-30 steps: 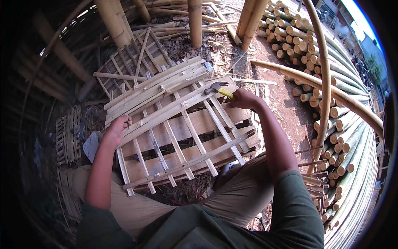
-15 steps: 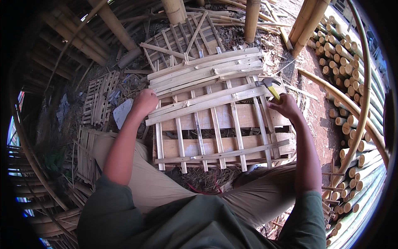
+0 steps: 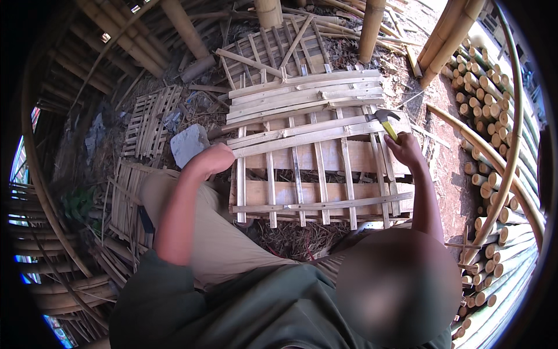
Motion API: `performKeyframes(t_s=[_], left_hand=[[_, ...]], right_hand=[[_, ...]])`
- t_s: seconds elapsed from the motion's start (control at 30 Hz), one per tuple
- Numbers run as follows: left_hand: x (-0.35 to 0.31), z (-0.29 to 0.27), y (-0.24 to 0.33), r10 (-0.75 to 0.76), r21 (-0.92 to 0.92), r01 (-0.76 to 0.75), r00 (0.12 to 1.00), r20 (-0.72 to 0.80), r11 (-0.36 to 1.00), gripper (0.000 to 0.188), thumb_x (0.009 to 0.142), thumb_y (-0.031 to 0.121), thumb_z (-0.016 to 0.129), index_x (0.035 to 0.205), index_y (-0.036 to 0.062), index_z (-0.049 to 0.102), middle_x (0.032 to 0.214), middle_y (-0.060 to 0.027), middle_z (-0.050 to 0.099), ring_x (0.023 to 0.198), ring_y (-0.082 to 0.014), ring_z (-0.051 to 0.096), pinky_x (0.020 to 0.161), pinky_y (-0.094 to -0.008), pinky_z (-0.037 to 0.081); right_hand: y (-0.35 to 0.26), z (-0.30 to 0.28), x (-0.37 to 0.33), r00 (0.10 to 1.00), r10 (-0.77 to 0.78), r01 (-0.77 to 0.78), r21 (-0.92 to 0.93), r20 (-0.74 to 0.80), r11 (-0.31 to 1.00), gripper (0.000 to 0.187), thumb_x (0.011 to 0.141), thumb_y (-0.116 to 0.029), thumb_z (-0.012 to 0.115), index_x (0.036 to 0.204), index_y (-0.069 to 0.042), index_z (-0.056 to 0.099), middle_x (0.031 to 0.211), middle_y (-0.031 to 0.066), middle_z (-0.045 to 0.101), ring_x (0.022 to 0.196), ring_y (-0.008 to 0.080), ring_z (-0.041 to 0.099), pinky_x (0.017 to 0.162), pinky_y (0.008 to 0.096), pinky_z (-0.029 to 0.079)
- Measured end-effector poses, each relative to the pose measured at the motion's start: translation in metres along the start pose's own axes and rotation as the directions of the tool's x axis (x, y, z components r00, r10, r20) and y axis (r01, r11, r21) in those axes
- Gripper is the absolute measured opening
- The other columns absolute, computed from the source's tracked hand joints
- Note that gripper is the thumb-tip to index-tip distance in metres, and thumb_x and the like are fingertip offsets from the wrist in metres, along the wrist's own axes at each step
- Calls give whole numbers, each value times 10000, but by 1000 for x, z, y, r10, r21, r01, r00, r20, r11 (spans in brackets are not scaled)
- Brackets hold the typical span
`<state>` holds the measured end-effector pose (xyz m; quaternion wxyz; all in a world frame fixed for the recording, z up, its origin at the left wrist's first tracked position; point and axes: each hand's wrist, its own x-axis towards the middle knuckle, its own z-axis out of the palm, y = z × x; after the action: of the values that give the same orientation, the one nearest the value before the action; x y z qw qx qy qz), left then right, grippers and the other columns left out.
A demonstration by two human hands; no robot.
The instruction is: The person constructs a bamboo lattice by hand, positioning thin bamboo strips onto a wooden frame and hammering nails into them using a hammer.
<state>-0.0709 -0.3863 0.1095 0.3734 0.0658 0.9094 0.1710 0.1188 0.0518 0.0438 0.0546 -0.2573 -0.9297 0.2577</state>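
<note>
A frame of pale bamboo slats (image 3: 305, 138) lies in front of me, long slats crossing several thin strips. My left hand (image 3: 216, 159) is closed at the left ends of the lower pair of long slats, with its fingers at the lower slat's end. In my right hand (image 3: 407, 149) is a claw hammer (image 3: 389, 124) with a yellow handle, gripped near the frame's right side. The hammer's dark head lies over the right end of that same pair of slats. Beneath the strips are wider wooden boards (image 3: 279, 195).
A second slatted panel (image 3: 273, 49) lies beyond the frame. Smaller panels (image 3: 152, 125) and a grey block (image 3: 189, 145) sit to the left. Bamboo posts (image 3: 371, 32) stand at the back. Cut bamboo poles (image 3: 494, 122) are stacked at the right behind a curved pole (image 3: 482, 148).
The view has shifted, so the frame appears farther right and higher. My left hand has moved nearer me along the slat ends. The hammer stays in my right hand.
</note>
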Motion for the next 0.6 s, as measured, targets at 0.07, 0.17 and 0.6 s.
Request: performKeyframes(t_s=[0.07,0.17,0.6], left_hand=[[-18,15,-7,186,124,-171,975,-125,977,264,849,176,472,875,-41,621,844,-197,609,801,-327,599,758,-420,472],[-29,51,2,585,226,-543,783,-211,808,296,896,203,460,834,-52,596,927,-250,623,892,-397,607,777,-451,461],[31,98,23,259,591,-487,865,431,643,309,765,136,478,930,-2,700,965,-229,669,886,-365,659,789,-447,506]], right_hand=[[-20,-19,-5,1000,-4,4,8,2,1000,545,853,-438,653,654,68,635,514,182,560,474,253,563,539,394,466],[-48,-25,-22,990,113,-117,49,81,992,544,829,-453,674,686,71,653,511,161,560,472,215,548,536,381,465],[-34,32,-66,913,-326,335,5,246,942,276,757,-345,742,802,-73,720,773,133,672,712,326,630,703,389,512]])
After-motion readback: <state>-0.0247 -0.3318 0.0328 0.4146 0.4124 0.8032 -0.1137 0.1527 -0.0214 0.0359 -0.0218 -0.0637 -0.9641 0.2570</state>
